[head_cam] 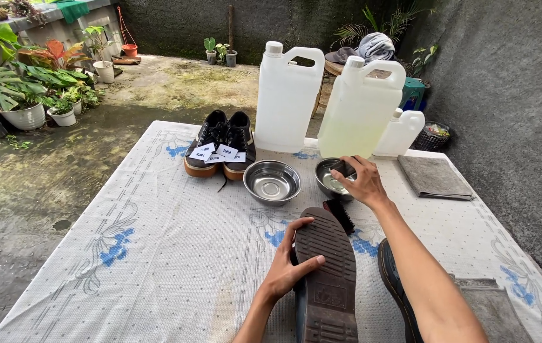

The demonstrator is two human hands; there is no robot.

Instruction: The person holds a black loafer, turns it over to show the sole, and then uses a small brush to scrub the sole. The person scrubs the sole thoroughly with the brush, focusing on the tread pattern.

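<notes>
My left hand grips the side of a dark shoe turned sole-up on the table. My right hand reaches forward and holds a small dark object, perhaps a brush or sponge, over the right steel bowl, which holds some liquid. A second, empty steel bowl sits to its left. A dark brush lies just beyond the shoe's toe. Another dark shoe lies partly hidden under my right forearm.
A patterned white tablecloth covers the table. At the back stand a pair of black sneakers with paper tags, two large white jugs and a small white bottle. Grey cloths lie right. Potted plants stand beyond.
</notes>
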